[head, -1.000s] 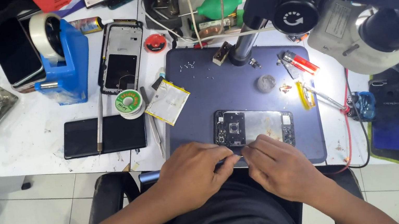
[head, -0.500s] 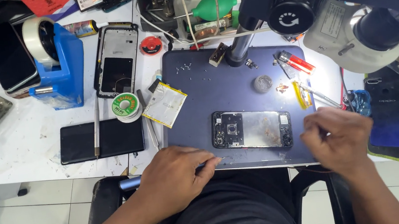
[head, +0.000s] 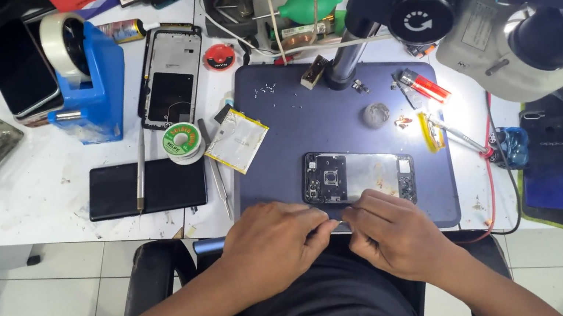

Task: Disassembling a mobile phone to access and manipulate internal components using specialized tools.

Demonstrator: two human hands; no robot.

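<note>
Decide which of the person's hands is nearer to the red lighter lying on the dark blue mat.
Right. The right hand sits at the mat's near edge, below and slightly left of the red lighter; the left hand lies further left, beside the right hand.

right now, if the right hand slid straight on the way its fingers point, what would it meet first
The right hand points left, toward the left hand. Their fingertips already nearly touch at the near edge of the opened phone, so it would probably meet the left hand's fingers first.
</note>
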